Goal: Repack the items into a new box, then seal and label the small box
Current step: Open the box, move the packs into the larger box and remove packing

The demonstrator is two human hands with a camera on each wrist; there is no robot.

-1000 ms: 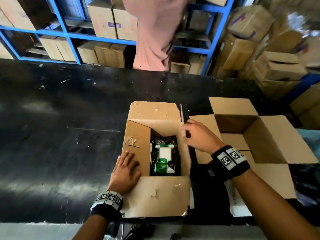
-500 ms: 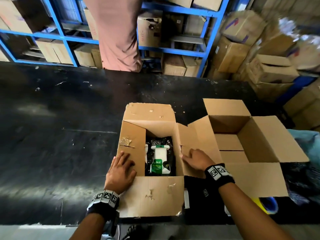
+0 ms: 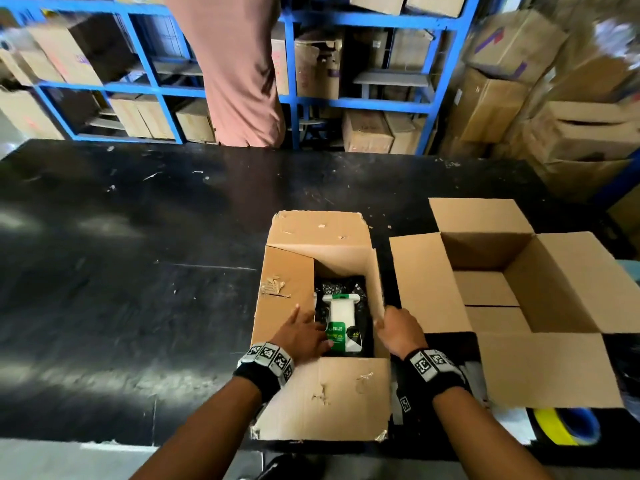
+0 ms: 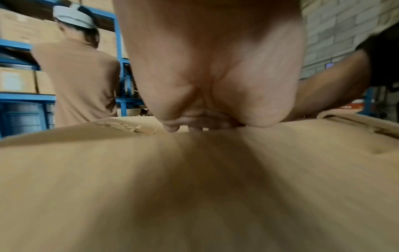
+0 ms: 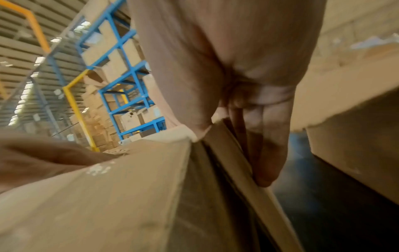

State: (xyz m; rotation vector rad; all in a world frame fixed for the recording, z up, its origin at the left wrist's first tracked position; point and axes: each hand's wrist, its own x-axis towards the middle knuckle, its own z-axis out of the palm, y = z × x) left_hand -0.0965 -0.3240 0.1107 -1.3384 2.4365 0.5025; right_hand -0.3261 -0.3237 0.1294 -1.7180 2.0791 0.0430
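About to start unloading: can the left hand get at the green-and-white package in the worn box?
Probably yes. The left hand already reaches over the box's open top, fingers at the green-and-white package, and the right hand holds the right flap aside.

Scuffed black worktable (image 3: 138, 271), blue metal shelving (image 3: 363, 105) stacked with cartons (image 3: 367, 131), ribbed roof (image 5: 19, 56), brick wall (image 4: 336, 25)

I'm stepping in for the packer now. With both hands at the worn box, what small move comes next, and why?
Probably curl the left hand round the green-and-white packet and lift it out. The right hand grips the worn box's right flap, keeping the opening clear, and the new box beside it looks empty.
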